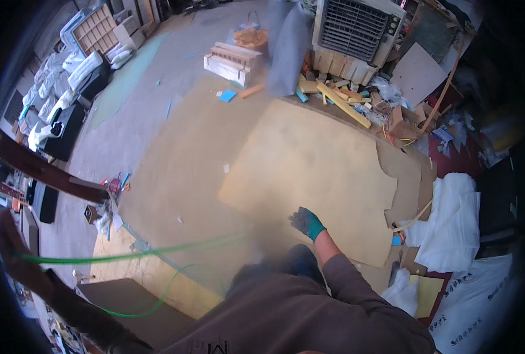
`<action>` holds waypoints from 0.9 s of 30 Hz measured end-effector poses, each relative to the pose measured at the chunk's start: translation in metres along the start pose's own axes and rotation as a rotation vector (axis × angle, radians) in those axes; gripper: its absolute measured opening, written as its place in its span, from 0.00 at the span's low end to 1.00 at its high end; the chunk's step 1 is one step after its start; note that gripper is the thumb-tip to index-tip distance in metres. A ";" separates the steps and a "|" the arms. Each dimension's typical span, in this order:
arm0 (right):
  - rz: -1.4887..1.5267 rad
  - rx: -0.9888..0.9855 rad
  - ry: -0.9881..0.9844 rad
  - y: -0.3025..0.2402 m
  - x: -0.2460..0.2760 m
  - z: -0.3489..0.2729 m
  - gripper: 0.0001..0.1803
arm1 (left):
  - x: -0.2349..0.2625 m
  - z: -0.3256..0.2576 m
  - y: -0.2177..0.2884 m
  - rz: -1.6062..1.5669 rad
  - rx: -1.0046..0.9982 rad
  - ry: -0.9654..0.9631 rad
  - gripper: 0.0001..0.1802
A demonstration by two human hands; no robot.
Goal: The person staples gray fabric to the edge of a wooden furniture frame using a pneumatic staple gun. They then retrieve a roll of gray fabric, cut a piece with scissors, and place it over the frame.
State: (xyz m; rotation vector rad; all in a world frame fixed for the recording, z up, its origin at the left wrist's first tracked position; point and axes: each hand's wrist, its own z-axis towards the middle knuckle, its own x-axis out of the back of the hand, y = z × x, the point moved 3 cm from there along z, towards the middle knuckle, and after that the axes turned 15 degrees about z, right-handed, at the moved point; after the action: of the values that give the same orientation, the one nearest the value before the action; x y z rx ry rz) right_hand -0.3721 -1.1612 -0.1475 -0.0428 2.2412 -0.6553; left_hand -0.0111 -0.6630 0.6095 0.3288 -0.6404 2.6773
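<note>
The left hand [9, 236] is flung out wide, blurred, at the end of a green cord [127, 256] that runs taut across the person's front and loops down over a dark bench [127, 301]; whether it is clenched on the cord I cannot tell. The gloved right hand [307, 223] hangs loose and empty above the near edge of the tan fibreboard sheet [309, 171] on the floor. The cord looks only partly drawn out.

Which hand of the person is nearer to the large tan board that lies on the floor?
Right. The right hand is over the tan board's near edge; the left hand is raised far off to the left.
</note>
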 end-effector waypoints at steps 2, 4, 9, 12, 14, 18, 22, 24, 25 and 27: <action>-0.421 0.295 -0.114 -0.029 0.012 0.032 0.16 | -0.048 -0.017 0.037 -0.133 0.085 -0.107 0.12; -0.480 0.383 -0.192 -0.058 0.050 0.054 0.16 | -0.094 -0.037 0.077 -0.367 0.219 -0.178 0.06; -1.141 0.329 0.011 -0.121 0.151 0.039 0.13 | -0.166 -0.081 0.146 -0.322 0.362 -0.519 0.03; -0.725 -0.176 0.434 -0.146 0.172 0.008 0.14 | -0.200 -0.116 0.176 -0.231 0.529 -0.791 0.04; -0.537 -0.344 0.631 -0.169 0.156 0.003 0.16 | -0.220 -0.135 0.198 -0.200 0.490 -0.821 0.05; -0.525 -0.506 0.612 -0.238 0.112 0.064 0.19 | -0.247 -0.191 0.229 -0.254 0.699 -1.019 0.07; -0.833 -0.437 0.317 -0.336 0.094 0.195 0.16 | -0.255 -0.285 0.289 -0.358 0.809 -1.243 0.13; -0.986 -0.208 0.217 -0.393 0.081 0.281 0.16 | -0.235 -0.338 0.334 -0.110 0.599 -1.654 0.17; -1.026 -0.067 0.174 -0.421 0.070 0.322 0.17 | -0.233 -0.357 0.360 -0.219 0.519 -1.789 0.18; -1.024 0.247 0.068 -0.472 0.037 0.395 0.17 | -0.275 -0.382 0.417 -0.441 0.530 -1.972 0.17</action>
State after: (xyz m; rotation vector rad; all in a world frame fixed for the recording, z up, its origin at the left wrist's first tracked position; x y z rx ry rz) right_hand -0.2022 -1.7539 -0.1723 -1.1024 2.0748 -1.4619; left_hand 0.0175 -0.9089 0.0313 2.7793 -0.1042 1.2092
